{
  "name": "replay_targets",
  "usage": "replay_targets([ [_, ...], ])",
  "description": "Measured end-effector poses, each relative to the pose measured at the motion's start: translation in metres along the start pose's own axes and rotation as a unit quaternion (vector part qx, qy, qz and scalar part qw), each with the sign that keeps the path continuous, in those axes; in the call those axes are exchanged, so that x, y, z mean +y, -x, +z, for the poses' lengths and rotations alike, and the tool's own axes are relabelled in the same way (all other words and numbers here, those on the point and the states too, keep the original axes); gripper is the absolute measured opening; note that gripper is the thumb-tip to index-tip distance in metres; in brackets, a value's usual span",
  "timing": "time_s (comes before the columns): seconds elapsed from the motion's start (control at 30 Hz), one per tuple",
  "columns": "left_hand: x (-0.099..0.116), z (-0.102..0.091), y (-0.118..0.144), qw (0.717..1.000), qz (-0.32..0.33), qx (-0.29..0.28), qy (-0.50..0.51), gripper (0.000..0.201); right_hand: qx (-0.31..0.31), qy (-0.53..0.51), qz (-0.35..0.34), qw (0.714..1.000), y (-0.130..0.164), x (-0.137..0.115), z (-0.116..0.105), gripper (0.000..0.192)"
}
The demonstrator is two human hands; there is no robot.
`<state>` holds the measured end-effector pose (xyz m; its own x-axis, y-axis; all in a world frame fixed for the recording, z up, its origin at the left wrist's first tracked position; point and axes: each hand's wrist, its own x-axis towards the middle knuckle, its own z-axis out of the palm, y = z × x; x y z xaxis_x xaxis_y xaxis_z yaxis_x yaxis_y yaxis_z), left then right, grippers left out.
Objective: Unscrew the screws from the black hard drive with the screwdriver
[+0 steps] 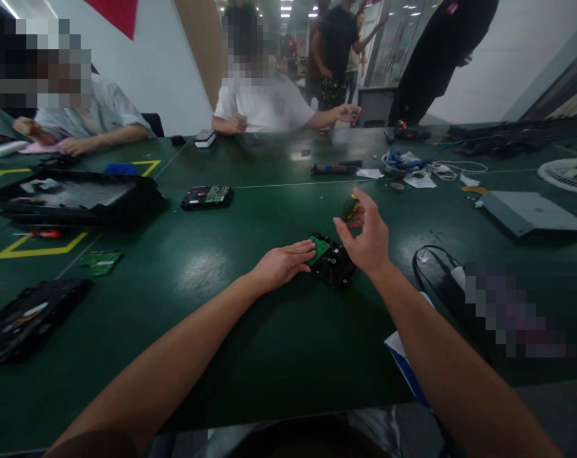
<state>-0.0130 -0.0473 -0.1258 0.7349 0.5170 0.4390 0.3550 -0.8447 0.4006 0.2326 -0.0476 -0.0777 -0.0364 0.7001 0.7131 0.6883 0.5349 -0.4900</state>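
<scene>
In front of me on the green table lies a black hard drive (334, 270) with a green circuit board (319, 248) on its upper face. My left hand (284, 262) grips the drive at its left end, fingers stretched over the board and thumb at the near edge. A screwdriver (350, 207) with a black and yellow handle is in my right hand (367, 235), held between thumb and fingers above the drive. Its thin shaft points down to the drive near the board's edge; the exact contact of the tip is too small to tell.
Another hard drive (207, 196) lies farther back. At left are a black tray (73, 197), a loose circuit board (101, 261) and a black drive-like part (30, 318). A grey metal box (536, 213) and cables (441, 168) are at right. Several people sit or stand beyond.
</scene>
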Motion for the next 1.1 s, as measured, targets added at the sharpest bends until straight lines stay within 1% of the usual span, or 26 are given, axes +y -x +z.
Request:
replay_targets([
  [0.17, 0.0007, -0.0010, -0.0006, 1.000, 0.004, -0.002, 0.004, 0.044, -0.009, -0.030, 0.003, 1.000, 0.0014, -0.0017, 0.0004, 0.066],
  [0.37, 0.0005, -0.0008, -0.0003, 1.000, 0.002, -0.001, 0.002, 0.044, 0.007, -0.004, 0.007, 1.000, 0.0009, -0.0012, -0.0007, 0.068],
  [0.73, -0.0036, 0.0025, 0.0003, 1.000, 0.007, 0.003, 0.010, 0.045, 0.025, 0.008, -0.026, 0.999, -0.0006, 0.0026, -0.0014, 0.062],
  [0.83, -0.0031, 0.0028, 0.0001, 1.000, 0.008, 0.006, 0.011, 0.045, 0.030, 0.002, -0.032, 0.999, -0.0008, 0.0019, -0.0005, 0.061],
  [0.93, -0.0024, 0.0026, -0.0001, 1.000, 0.005, 0.006, 0.010, 0.045, 0.037, -0.017, -0.022, 0.999, -0.0006, 0.0027, 0.0014, 0.060],
  [1.03, -0.0026, 0.0027, 0.0001, 1.000, 0.007, 0.006, 0.011, 0.045, 0.048, -0.047, -0.012, 0.998, -0.0003, 0.0051, 0.0036, 0.062],
  [1.1, -0.0030, 0.0030, 0.0004, 1.000, 0.009, 0.007, 0.012, 0.045, 0.050, -0.047, -0.010, 0.998, -0.0002, 0.0060, 0.0042, 0.063],
])
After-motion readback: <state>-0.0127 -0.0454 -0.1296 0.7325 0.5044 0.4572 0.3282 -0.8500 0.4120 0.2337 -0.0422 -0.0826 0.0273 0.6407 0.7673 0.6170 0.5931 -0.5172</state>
